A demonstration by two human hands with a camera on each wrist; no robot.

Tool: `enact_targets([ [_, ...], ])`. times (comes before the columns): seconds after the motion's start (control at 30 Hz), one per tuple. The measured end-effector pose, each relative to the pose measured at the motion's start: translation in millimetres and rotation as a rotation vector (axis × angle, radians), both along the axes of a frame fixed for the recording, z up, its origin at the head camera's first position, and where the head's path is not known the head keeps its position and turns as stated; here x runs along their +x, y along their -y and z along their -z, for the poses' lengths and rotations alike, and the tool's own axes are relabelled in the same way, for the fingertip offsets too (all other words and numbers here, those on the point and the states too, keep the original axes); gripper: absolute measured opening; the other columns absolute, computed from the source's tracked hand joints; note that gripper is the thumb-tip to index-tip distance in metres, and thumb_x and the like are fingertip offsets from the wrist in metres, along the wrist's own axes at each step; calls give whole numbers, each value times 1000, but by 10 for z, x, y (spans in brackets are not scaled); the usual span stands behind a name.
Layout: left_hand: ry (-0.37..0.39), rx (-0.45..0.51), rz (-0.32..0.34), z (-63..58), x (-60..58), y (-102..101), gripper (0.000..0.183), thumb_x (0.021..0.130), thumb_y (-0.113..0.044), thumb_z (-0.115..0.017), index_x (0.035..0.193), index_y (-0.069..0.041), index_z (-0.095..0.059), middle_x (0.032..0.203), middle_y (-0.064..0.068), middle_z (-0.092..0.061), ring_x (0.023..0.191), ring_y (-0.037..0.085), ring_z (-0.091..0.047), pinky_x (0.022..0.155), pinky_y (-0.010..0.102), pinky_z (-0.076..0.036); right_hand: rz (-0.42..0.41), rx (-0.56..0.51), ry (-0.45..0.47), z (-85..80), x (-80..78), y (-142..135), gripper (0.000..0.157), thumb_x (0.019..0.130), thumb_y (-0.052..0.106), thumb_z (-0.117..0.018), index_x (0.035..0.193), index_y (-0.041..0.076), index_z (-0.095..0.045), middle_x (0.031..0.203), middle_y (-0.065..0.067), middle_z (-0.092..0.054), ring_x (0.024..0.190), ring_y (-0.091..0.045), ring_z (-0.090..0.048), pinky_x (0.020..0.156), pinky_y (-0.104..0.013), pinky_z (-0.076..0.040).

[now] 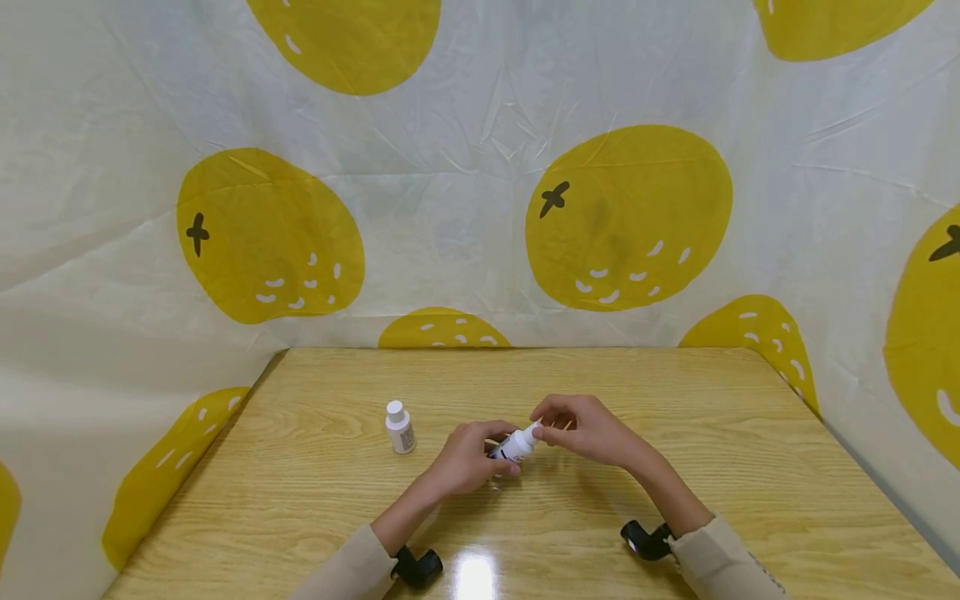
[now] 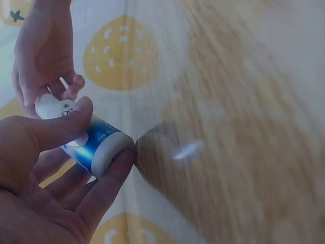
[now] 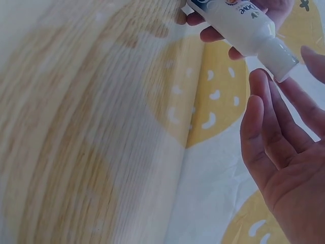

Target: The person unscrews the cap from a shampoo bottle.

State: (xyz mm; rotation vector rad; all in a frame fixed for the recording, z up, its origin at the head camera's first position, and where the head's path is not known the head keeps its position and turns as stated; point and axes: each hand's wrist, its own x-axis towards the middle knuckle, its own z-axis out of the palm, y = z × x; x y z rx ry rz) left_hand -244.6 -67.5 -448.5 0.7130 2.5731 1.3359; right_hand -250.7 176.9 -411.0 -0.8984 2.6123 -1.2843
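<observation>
My left hand (image 1: 467,457) grips a small white Dove bottle (image 1: 514,447) round its body, tilted with its cap end up to the right. In the left wrist view the thumb lies across the blue label (image 2: 84,150), fingers under the base. My right hand (image 1: 588,429) is at the white cap (image 3: 278,60), which is on the bottle. The right wrist view shows its fingers (image 3: 266,122) spread around the cap, the index fingertip beside it and the thumb slightly apart. A second white bottle (image 1: 401,428) stands upright on the table, left of my left hand.
The wooden table (image 1: 315,517) reaches back to a pale curtain (image 1: 450,233) printed with yellow fruit shapes, which also hangs along both sides. Black wrist mounts (image 1: 645,540) sit at both beige sleeves (image 1: 352,567). A bright light reflection lies on the near tabletop.
</observation>
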Motion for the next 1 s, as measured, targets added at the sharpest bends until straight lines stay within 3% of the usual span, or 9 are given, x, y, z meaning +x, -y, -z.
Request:
enact_targets([
  [0.23, 10, 7, 3, 5, 4, 7, 42, 85, -15, -86, 125, -16, -73, 116, 9, -76, 104, 27, -75, 86, 39, -62, 13, 1, 11, -5, 6, 4, 19, 99, 25, -72, 108, 9, -73, 92, -11, -73, 79, -31, -68, 67, -24, -55],
  [0.5, 18, 3, -2, 6, 5, 7, 42, 86, -16, -85, 126, -17, -72, 118, 7, -76, 103, 23, -75, 87, 36, -62, -15, -8, -6, -8, 4, 1, 20, 98, 24, -72, 111, 9, -72, 92, -4, -72, 78, -24, -68, 69, -24, -56],
  [0.73, 7, 12, 7, 10, 7, 3, 42, 85, -15, -85, 125, -15, -73, 117, 9, -76, 103, 27, -76, 87, 39, -62, 11, 4, 8, -3, 6, 7, 19, 99, 26, -71, 108, 9, -73, 91, -15, -72, 78, -32, -67, 66, -24, -53],
  [1.0, 5, 8, 3, -9, 12, -3, 41, 85, -14, -86, 124, -15, -73, 117, 9, -76, 105, 28, -75, 89, 42, -62, -4, -12, 3, 1, 6, 6, 19, 98, 23, -73, 109, 9, -72, 91, -5, -72, 79, -30, -68, 68, -24, -55],
])
